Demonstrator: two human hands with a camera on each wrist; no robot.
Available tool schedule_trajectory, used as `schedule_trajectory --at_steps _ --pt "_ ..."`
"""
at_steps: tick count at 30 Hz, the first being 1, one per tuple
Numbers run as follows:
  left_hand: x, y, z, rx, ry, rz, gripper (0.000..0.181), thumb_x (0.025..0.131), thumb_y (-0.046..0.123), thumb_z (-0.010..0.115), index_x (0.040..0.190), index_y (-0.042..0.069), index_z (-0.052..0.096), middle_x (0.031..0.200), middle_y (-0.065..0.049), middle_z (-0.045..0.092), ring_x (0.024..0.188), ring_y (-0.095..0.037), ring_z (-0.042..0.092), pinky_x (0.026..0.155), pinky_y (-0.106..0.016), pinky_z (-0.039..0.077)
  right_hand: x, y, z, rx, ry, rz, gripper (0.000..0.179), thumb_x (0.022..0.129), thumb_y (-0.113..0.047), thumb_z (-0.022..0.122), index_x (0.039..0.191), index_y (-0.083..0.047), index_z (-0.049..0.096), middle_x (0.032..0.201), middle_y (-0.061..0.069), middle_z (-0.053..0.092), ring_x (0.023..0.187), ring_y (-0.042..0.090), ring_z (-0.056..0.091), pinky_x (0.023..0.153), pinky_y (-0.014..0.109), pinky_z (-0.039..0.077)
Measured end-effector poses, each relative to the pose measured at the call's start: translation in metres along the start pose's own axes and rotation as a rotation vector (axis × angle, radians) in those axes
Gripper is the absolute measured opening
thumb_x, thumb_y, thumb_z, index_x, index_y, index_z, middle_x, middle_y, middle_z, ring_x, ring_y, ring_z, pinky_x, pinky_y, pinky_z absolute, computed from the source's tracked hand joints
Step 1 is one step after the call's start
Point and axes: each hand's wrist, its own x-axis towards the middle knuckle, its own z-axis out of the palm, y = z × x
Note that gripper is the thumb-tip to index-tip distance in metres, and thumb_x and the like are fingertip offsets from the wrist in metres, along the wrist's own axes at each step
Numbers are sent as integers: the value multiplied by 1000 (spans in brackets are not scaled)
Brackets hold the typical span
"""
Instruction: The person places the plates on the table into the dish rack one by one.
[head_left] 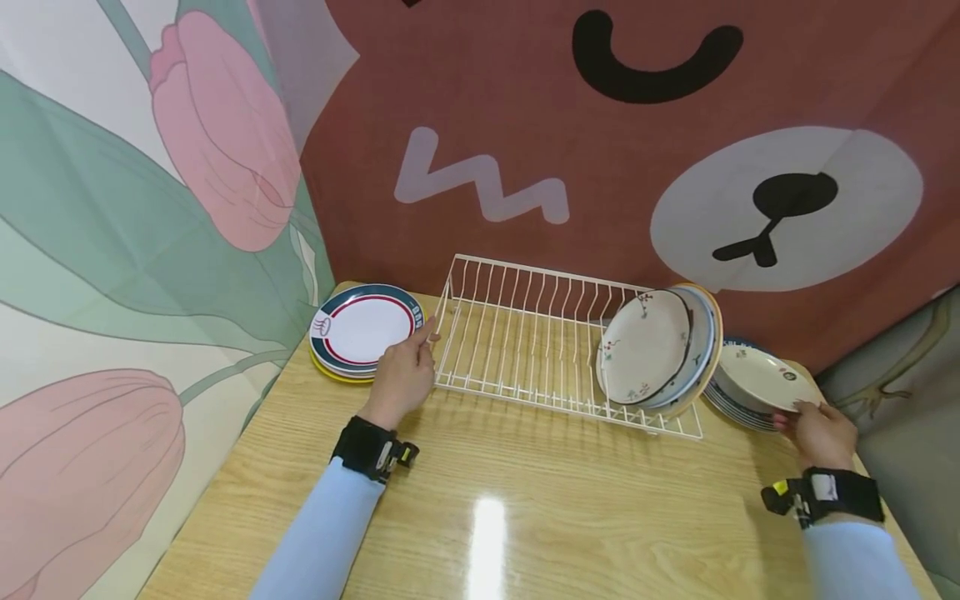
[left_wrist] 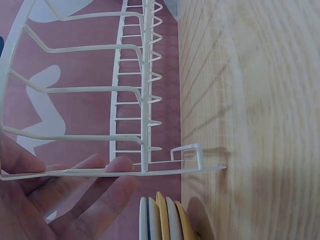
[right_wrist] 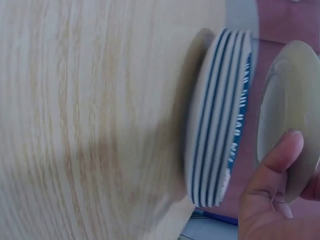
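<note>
A white wire dish rack [head_left: 517, 333] stands on the wooden table, with several patterned plates [head_left: 645, 350] leaning upright at its right end. My left hand [head_left: 401, 375] holds the rack's left end, its fingers around the end wire in the left wrist view. At the right, my right hand [head_left: 821, 433] pinches the edge of a cream plate [head_left: 757, 375], thumb on one face. The right wrist view shows this plate apart from a stack of blue-rimmed plates [right_wrist: 215, 125] on the table.
Left of the rack lies another stack of plates [head_left: 367, 325], the top one white with dark blue and red rings. A printed cloth [head_left: 480, 100] hangs right behind the rack. The wooden table [head_left: 585, 508] extends in front of it.
</note>
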Motion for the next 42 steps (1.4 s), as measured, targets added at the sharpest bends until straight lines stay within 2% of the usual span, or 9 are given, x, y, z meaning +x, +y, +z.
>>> schedule_trajectory --at_steps 5,7,9,16,21,26,30,38,42 --pt "0 0 0 4 -4 0 45 100 15 36 144 12 45 117 -4 68 50 -19 42 55 -36 39 -17 -5 -12 121 -79 -63 22 99 -11 45 121 -9 49 63 -2 65 58 12 63 48 23 54" --pt "1 0 0 4 -2 4 45 100 15 36 144 11 45 117 -5 68 50 -19 42 54 -35 39 -24 -9 -16 169 -122 -94 9 99 -11 47 106 -11 54 66 0 66 59 13 64 49 23 54" --pt "1 0 0 4 2 13 45 100 15 36 144 10 46 117 -5 68 50 -18 43 53 -36 38 -32 -14 -19 187 -157 -122 8 100 -12 48 99 -13 56 68 1 66 61 14 64 50 23 54" --pt "0 1 -3 16 6 33 45 99 12 37 143 9 46 117 -6 68 52 -19 43 55 -36 40 -56 -43 -20 183 -199 -156 15 99 -14 52 113 -13 47 72 1 67 63 15 63 52 23 55" --pt "-1 3 -3 6 4 23 45 99 11 39 143 8 46 117 -7 68 48 -19 42 50 -36 37 -70 -65 -18 178 -217 -172 34 97 -17 57 127 -16 41 77 -1 66 66 14 63 53 23 55" --pt "0 2 -2 8 4 18 45 100 12 38 144 9 46 117 -6 68 48 -19 42 48 -35 36 -83 -82 -10 93 -224 -206 57 97 -23 58 147 -16 32 91 -5 62 72 11 58 56 21 53" --pt "0 0 -1 10 7 19 45 100 12 38 144 9 46 117 -6 68 50 -19 42 49 -35 37 -93 -93 3 -3 -240 -258 65 96 -29 59 151 -14 29 101 -5 57 76 10 53 57 19 51" --pt "0 -1 -1 21 8 21 46 99 13 37 144 11 45 117 -5 68 50 -19 42 50 -35 36 -116 -118 36 -118 -387 -288 69 94 -37 60 151 -15 28 113 -1 50 85 10 53 63 17 50" --pt "0 0 -2 15 1 22 45 100 13 37 144 9 46 117 -6 68 52 -20 42 54 -36 38 -125 -125 55 -212 -433 -342 67 97 -36 56 152 -13 26 113 1 50 83 11 52 63 16 49"
